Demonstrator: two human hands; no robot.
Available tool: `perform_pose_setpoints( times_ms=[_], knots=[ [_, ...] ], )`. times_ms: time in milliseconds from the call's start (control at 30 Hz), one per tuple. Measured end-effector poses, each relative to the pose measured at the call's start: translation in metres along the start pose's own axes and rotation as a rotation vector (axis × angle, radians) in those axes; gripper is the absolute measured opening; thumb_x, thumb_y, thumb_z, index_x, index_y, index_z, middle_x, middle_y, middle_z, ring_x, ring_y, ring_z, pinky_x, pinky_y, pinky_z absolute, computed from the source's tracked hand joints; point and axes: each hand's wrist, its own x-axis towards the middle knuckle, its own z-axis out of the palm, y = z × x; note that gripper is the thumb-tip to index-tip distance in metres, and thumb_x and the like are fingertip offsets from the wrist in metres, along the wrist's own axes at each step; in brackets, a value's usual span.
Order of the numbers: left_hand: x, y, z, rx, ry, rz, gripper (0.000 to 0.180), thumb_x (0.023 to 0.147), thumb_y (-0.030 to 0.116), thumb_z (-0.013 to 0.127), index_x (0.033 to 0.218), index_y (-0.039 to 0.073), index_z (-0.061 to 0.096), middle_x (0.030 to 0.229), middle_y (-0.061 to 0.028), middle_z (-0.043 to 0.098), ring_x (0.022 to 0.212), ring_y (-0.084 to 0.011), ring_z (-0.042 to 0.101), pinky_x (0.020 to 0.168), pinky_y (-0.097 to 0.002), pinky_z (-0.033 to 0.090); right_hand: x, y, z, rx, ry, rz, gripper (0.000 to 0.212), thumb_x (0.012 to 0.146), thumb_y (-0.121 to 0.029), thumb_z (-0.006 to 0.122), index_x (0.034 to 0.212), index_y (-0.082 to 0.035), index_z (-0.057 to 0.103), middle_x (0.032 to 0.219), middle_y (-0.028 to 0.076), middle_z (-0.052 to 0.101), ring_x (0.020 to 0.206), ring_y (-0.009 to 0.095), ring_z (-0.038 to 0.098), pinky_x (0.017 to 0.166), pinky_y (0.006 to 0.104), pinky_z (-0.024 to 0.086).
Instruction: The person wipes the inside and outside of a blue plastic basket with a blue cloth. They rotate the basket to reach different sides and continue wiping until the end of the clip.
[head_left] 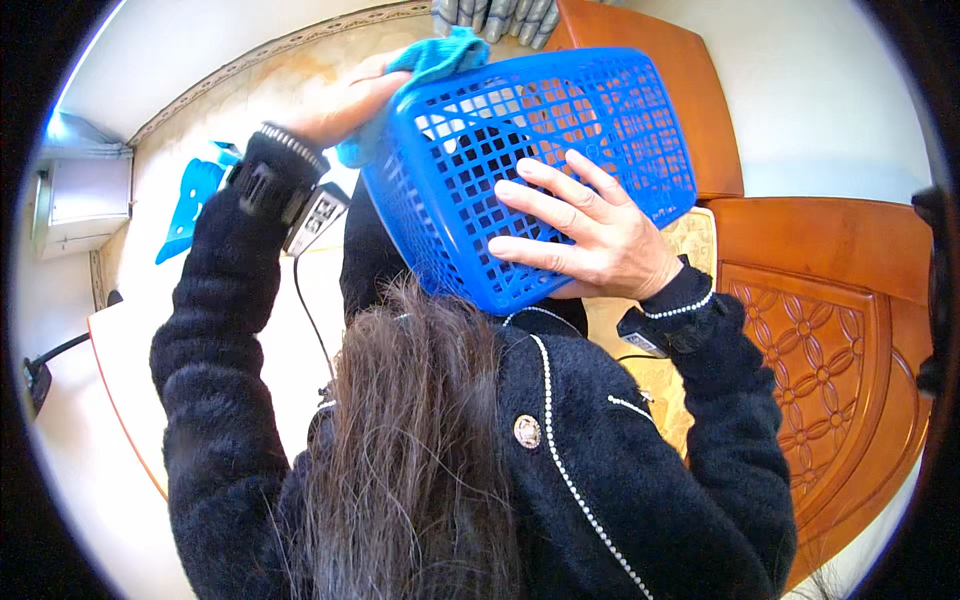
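Note:
A blue plastic basket (470, 190) with a lattice of square holes is tilted in front of my chest. My right hand (600, 235) holds it, fingers spread over the lattice and the thumb out of sight. At the basket's far left corner, my left hand (350, 105) grips a teal cloth (445, 60) and presses it against the basket's edge. Part of the cloth hangs below that hand along the basket's left side. Both wrists carry a small strapped-on device; the left one (316, 218) has a black cable.
Carved wooden furniture (800, 350) stands on the right, beside a yellowish cushion (690, 250). To the left are a white surface (200, 420) and a blue, flat item (190, 210). A grey, ribbed object (500, 18) sits at the far edge. Long hair hangs in the lower middle.

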Motion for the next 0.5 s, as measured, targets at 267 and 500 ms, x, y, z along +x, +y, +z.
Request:
perform_pose_setpoints(
  times_ms=[267,500],
  knots=[
    [-0.052,0.021,0.001,-0.085,0.289,0.095,0.031,0.099,0.022,0.053,0.123,0.006,0.062,0.111,-0.0041,0.065,0.105,-0.0102,0.055,0.095,-0.0282,0.045,0.002,0.034,0.009,-0.193,0.013,-0.134,0.050,0.090,-0.022,0.061,0.135,-0.043,0.053,0.149,-0.005,0.048,0.138,0.019,0.044,0.118,0.0524,0.028],
    [-0.066,0.014,0.031,0.011,0.512,0.183,0.031,0.101,0.025,0.048,0.121,0.006,0.060,0.116,-0.0117,0.063,0.111,-0.0213,0.057,0.098,-0.0343,0.044,-0.009,0.038,0.008,-0.075,0.012,0.044,0.057,0.079,-0.021,0.072,0.130,-0.042,0.058,0.148,0.002,0.048,0.139,0.028,0.043,0.113,0.0548,0.033]
  ],
)
